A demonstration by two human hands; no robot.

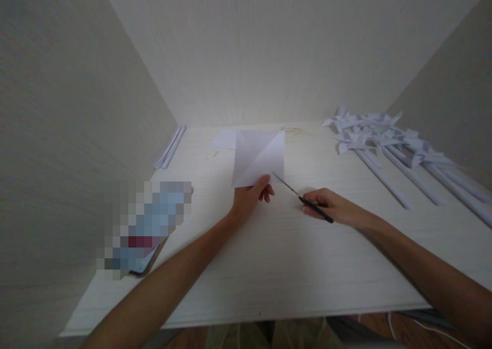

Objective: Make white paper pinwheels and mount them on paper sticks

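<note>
A square white sheet of paper [258, 154] with diagonal creases is held up over the table. My left hand [251, 192] grips its lower edge, thumb on top and fingers underneath. In my right hand [326, 205] is a pair of scissors [315, 208] with black handles. Their thin blades point up and left, and the tip meets the paper near its lower right corner. Whether the blades are parted there is too small to tell. Part of another white paper piece [224, 139] shows on the table behind the held sheet.
Several white paper pinwheels [355, 136] on rolled paper sticks [413, 177] lie at the right. Rolled white paper [170, 147] rests by the left wall. A phone with a blurred screen [154, 231] stands at the left. Walls enclose the white table [246, 277] on three sides.
</note>
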